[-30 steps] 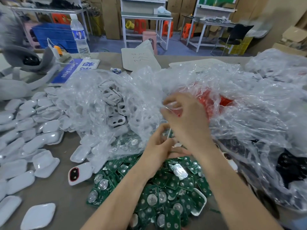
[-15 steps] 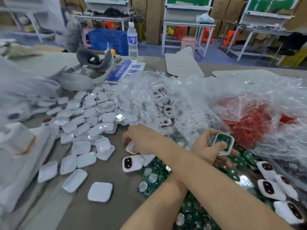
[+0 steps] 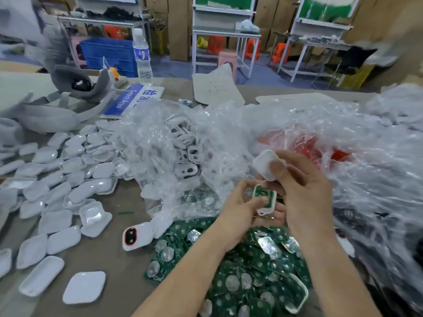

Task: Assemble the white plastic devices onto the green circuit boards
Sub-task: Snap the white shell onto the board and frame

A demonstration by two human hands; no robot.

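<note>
My left hand (image 3: 240, 209) grips a white shell with a green circuit board set in it (image 3: 265, 199), thumb pressing on the board. Just above it my right hand (image 3: 299, 186) pinches a white plastic cover (image 3: 265, 164) between thumb and fingers, its hollow side toward the board. Both hands hover over a heap of green circuit boards (image 3: 249, 271) at the table's front. Many loose white covers (image 3: 68, 179) lie spread on the left of the table.
A white device with a dark red-rimmed window (image 3: 136, 235) lies left of the board heap. Crumpled clear plastic bags (image 3: 206, 143) hold white frames and red parts (image 3: 306, 145). A water bottle (image 3: 142, 58), a blue sign (image 3: 128, 100) and a grey headset (image 3: 75, 97) stand behind.
My right hand reached left across my left arm, took a white cover, and has come back up above the shell with the board in my left hand. The view swung left, then right again.
</note>
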